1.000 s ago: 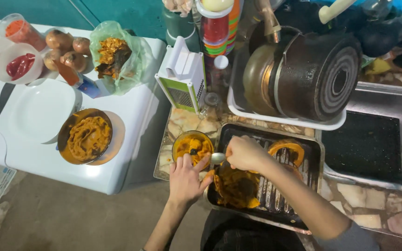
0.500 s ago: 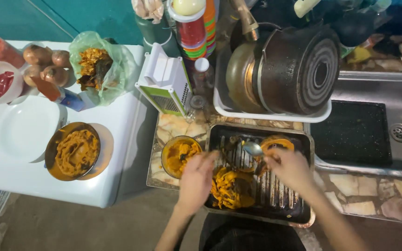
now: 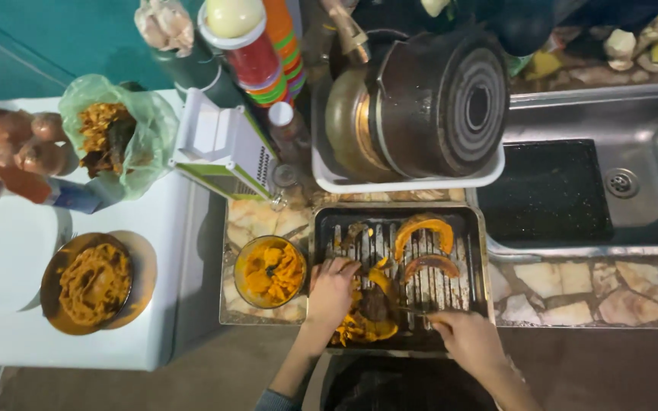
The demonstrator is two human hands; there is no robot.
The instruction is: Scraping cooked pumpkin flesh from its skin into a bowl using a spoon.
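Charred orange squash pieces lie heaped at the near left corner of a dark ridged roasting tray. The left hand presses curled fingers onto them; the right hand pinches a thin utensil.

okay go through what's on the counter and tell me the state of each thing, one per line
Roasting tray: holds roasted squash pieces.
Glass bowl: filled with orange squash flesh.
Left hand: resting on the squash in the tray.
Right hand: gripping a utensil.
Pot: tipped on its side.
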